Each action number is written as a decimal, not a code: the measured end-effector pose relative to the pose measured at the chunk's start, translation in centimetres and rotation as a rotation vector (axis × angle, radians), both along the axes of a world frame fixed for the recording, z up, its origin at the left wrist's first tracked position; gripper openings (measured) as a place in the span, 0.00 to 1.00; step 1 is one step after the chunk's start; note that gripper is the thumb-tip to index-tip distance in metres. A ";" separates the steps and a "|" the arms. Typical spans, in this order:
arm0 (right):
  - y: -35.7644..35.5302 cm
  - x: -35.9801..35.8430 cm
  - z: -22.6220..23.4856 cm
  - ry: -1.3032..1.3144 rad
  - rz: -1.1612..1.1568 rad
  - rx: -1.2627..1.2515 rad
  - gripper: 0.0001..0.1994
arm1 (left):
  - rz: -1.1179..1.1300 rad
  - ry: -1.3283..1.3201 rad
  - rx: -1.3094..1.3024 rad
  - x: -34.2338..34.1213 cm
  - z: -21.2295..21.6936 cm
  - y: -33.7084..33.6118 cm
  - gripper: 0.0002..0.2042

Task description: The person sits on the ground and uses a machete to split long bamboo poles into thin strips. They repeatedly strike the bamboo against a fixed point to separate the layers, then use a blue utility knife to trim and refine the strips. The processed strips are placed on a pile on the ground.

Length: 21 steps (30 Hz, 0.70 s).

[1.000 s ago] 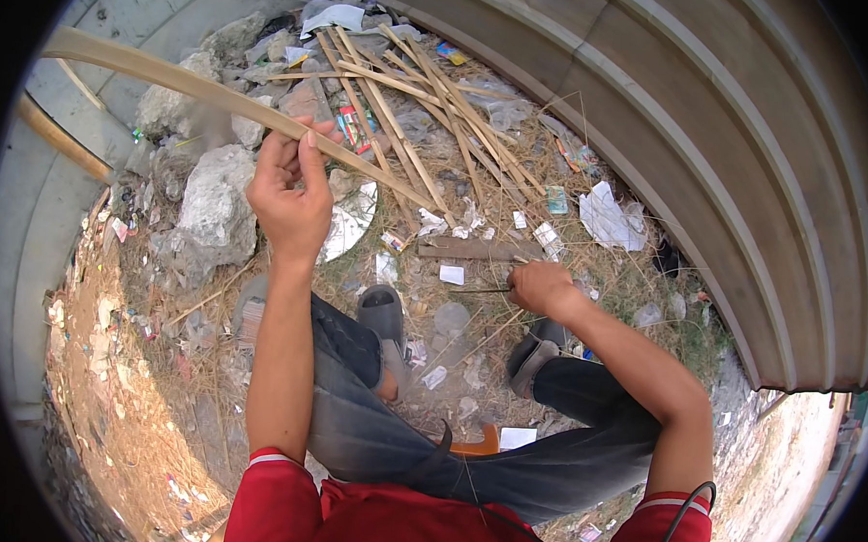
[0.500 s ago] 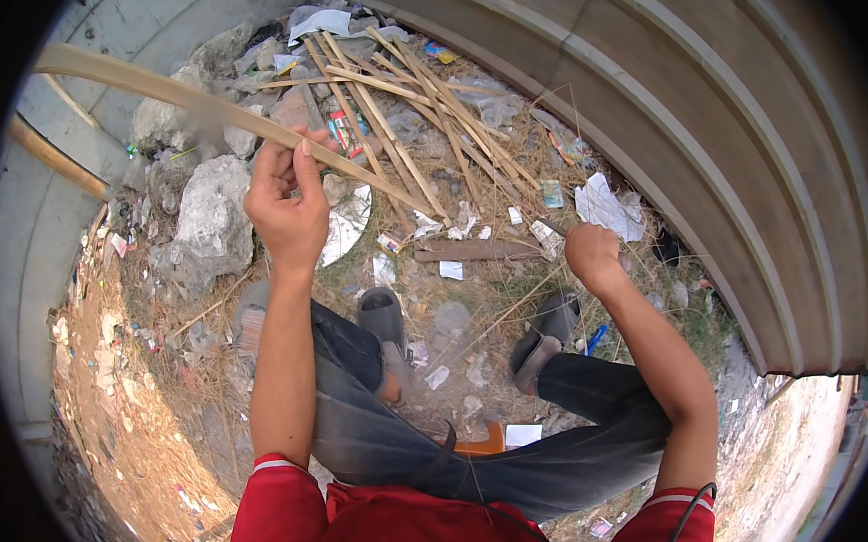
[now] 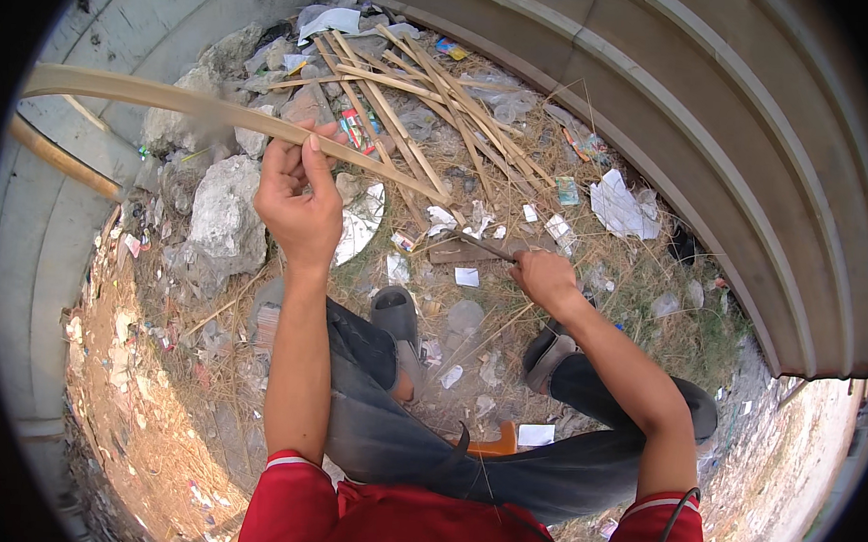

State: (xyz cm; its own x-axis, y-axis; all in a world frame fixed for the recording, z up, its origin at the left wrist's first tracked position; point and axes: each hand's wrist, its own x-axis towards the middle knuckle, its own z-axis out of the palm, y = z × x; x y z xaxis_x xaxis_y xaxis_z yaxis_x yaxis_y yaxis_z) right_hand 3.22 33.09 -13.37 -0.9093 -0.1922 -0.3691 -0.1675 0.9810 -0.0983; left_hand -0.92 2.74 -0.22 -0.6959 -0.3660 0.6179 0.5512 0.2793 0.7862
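My left hand (image 3: pixel 302 197) pinches a long pale bamboo strip (image 3: pixel 209 109) between thumb and fingers. The strip slants from the upper left down to the right, its lower end close to the ground litter. My right hand (image 3: pixel 547 279) is closed round the handle of a narrow dark knife (image 3: pixel 484 244). Its blade points left, with the tip just below the strip's lower end; whether they touch I cannot tell. Under the blade a flat brown piece of wood (image 3: pixel 454 256) lies on the ground. Beyond the hands lies a loose pile of similar strips (image 3: pixel 451 102).
Pale rocks (image 3: pixel 227 214) stand left of my left hand. A grey curved wall (image 3: pixel 28 244) rises at the left, corrugated metal sheeting (image 3: pixel 692 118) at the right. Paper scraps (image 3: pixel 619 204) and dry grass litter the ground. Part of an orange seat (image 3: pixel 497 442) shows beneath me.
My right hand has moved left and slightly nearer me, bringing the knife blade close to the strip's lower end. My left hand still holds the strip almost as before.
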 end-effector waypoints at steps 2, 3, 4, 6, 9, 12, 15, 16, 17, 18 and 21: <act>0.8 0.8 -1.3 0.072 -0.088 -0.132 0.18 | 0.015 -0.025 -0.006 0.5 0.4 -0.5 0.11; 1.2 1.8 -2.6 0.106 -0.195 -0.230 0.18 | 0.023 0.008 0.022 0.6 0.7 -0.6 0.11; 1.5 2.8 -3.7 0.144 -0.297 -0.328 0.18 | 0.035 0.044 0.050 0.6 0.9 -0.8 0.11; 1.4 5.9 -6.3 0.142 -0.474 -0.482 0.20 | 0.096 0.071 0.075 1.0 1.8 -0.9 0.12; 2.1 13.2 -15.7 0.015 -0.663 -0.492 0.20 | 0.144 0.110 0.116 1.2 2.2 -0.7 0.12; 0.4 16.9 -19.7 -0.030 -0.731 -0.468 0.18 | 0.135 0.116 0.109 1.7 3.0 -0.4 0.13; -1.1 17.8 -19.7 0.021 -0.766 -0.586 0.17 | 0.105 0.134 0.103 2.0 2.9 0.5 0.13; -1.3 16.6 -18.2 0.038 -0.760 -0.624 0.17 | 0.096 0.152 0.105 2.0 3.0 0.8 0.13; -1.6 16.1 -17.5 0.054 -0.754 -0.661 0.17 | 0.082 0.133 0.101 2.3 2.9 0.9 0.12; -1.6 15.5 -17.5 0.075 -0.743 -0.626 0.17 | 0.068 0.126 0.106 2.4 2.9 1.3 0.12; -2.0 16.2 -21.3 0.061 -0.743 -0.531 0.19 | -0.015 0.104 0.096 2.5 2.0 2.5 0.11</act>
